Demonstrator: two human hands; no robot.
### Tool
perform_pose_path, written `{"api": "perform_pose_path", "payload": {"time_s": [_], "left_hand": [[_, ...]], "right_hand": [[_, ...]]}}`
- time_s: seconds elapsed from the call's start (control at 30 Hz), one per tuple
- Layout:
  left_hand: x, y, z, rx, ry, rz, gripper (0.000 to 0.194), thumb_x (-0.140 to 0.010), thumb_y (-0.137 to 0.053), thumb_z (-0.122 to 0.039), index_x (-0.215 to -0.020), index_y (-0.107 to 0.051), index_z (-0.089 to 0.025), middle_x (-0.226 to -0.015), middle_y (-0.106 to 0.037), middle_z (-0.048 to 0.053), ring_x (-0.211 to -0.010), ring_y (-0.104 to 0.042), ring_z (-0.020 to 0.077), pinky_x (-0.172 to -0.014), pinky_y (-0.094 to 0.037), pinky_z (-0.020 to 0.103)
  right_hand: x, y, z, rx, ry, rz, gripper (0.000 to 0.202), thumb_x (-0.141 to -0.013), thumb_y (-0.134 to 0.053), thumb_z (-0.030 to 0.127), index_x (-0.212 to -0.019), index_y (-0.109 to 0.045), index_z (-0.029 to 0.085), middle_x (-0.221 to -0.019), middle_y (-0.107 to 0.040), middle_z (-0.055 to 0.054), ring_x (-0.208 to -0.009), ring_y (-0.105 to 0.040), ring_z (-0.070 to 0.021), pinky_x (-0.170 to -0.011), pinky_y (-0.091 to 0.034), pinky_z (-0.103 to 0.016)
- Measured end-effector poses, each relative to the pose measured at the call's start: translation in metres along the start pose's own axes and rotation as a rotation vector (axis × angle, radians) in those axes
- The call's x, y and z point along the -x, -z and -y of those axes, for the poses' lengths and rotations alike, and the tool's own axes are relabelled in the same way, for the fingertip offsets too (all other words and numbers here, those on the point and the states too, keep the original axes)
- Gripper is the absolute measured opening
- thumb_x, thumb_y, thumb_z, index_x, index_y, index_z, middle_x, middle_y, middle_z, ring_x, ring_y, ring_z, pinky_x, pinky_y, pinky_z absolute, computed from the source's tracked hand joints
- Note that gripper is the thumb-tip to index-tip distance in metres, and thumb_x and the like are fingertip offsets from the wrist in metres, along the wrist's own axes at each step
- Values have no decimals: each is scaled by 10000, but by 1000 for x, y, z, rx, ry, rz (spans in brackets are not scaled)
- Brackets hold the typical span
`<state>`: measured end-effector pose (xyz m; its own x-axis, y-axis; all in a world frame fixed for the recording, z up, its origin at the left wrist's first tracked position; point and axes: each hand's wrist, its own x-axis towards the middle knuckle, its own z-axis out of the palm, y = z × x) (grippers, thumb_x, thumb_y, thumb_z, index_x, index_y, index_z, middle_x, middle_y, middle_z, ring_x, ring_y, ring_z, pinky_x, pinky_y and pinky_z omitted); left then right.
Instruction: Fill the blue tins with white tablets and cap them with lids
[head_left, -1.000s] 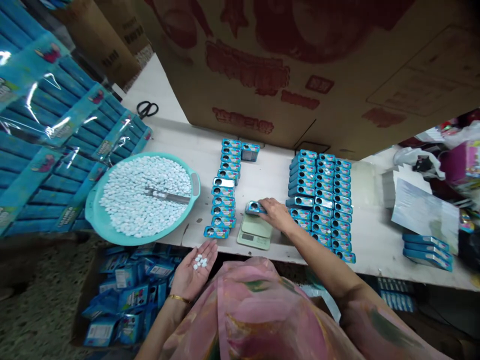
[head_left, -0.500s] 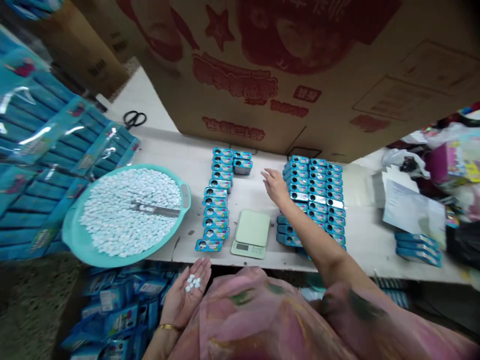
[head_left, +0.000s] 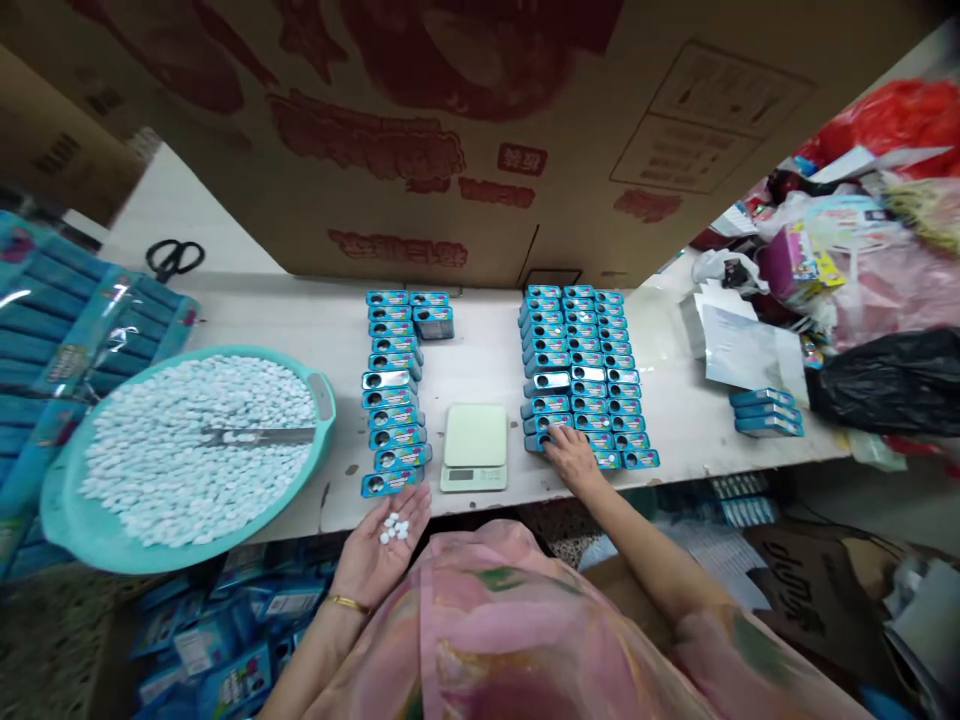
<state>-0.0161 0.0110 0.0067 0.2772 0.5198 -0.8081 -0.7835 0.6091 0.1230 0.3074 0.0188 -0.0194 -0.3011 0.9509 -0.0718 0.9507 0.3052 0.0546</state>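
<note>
My left hand (head_left: 384, 535) is palm up near the table's front edge, fingers stretched out, with several white tablets (head_left: 394, 528) resting on the palm. Just beyond its fingertips a column of small blue tins (head_left: 396, 438) with round holes runs away from me. My right hand (head_left: 574, 458) reaches to the near end of a larger block of blue tins (head_left: 587, 346), its fingers bent against a front tin (head_left: 538, 442) and partly covering it. Between the two groups lies a pale green digital scale (head_left: 475, 437) with a bare top.
A turquoise basin (head_left: 324, 400) full of white tablets, a metal scoop (head_left: 262, 436) in it, stands at left. Black scissors (head_left: 175, 258) lie behind. A large carton (head_left: 450, 150) closes off the back. Blue boxes (head_left: 766, 412) and a black bag (head_left: 889, 380) are at right.
My right hand has come down toward me from the space between the tin groups onto the near tins. My left hand still carries the tablets. The view has shifted right.
</note>
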Motion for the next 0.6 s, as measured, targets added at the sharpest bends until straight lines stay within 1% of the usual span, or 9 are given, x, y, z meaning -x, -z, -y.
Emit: {"api": "perform_pose_path", "payload": {"time_s": [0.07,0.17,0.23,0.33,0.4,0.47,0.53,0.6], "left_hand": [[3,3,2,1,1,7,296,-794,-386,-131,-1023,-558,-60,-1012,-607,188,-1031,-503,265,-796,-486,362],[7,10,4,30,-9,-14,314,-796,-377,-126,-1062,-533,-69,-997,-615,178,-1033,-503,258,-801,-483,366],[9,12,6,53,-23,-28,323,-799,-372,-131,-1083,-517,-74,-997,-614,175,-1032,-504,257,-799,-483,369],[10,9,9,89,-49,-12,314,-801,-366,-132,-1066,-518,-58,-1011,-604,188,-1043,-496,260,-812,-475,369],[12,4,11,111,-64,11,300,-800,-366,-132,-1040,-527,-50,-1015,-601,191,-1050,-491,260,-824,-468,367],[14,1,12,122,-74,29,287,-798,-370,-135,-1012,-538,-45,-1015,-599,193,-1049,-492,260,-828,-464,363],[15,0,13,123,-79,34,274,-797,-371,-138,-977,-551,-38,-1010,-599,198,-1032,-507,260,-818,-467,362],[15,2,14,126,-83,27,268,-803,-359,-148,-938,-566,-43,-954,-621,186,-962,-554,247,-769,-486,354]], "right_hand": [[2,5,2,-10,16,-32,165,-795,-447,145,-844,-590,209,-1156,-471,-70,-1026,-372,-241,-775,-333,-368],[0,25,15,-34,73,-94,148,-786,-453,133,-833,-581,193,-1165,-453,-66,-1048,-347,-236,-838,-296,-375],[-14,41,32,-45,169,-97,151,-791,-445,141,-866,-568,186,-1140,-457,-71,-1009,-368,-223,-838,-293,-366],[-47,56,59,-50,310,-29,154,-781,-440,125,-862,-560,178,-1048,-490,-74,-890,-415,-200,-774,-319,-345],[-67,56,74,-56,351,16,150,-768,-445,107,-841,-563,166,-984,-508,-82,-845,-426,-193,-737,-331,-339],[-77,52,85,-71,343,16,149,-768,-444,98,-838,-567,144,-973,-514,-101,-863,-426,-201,-739,-336,-345],[-77,47,98,-116,340,-37,169,-789,-425,112,-886,-563,125,-1029,-503,-123,-913,-418,-213,-766,-338,-361],[-70,44,119,-208,433,-70,200,-819,-397,156,-953,-543,125,-1051,-501,-124,-919,-422,-209,-765,-355,-356]]}}
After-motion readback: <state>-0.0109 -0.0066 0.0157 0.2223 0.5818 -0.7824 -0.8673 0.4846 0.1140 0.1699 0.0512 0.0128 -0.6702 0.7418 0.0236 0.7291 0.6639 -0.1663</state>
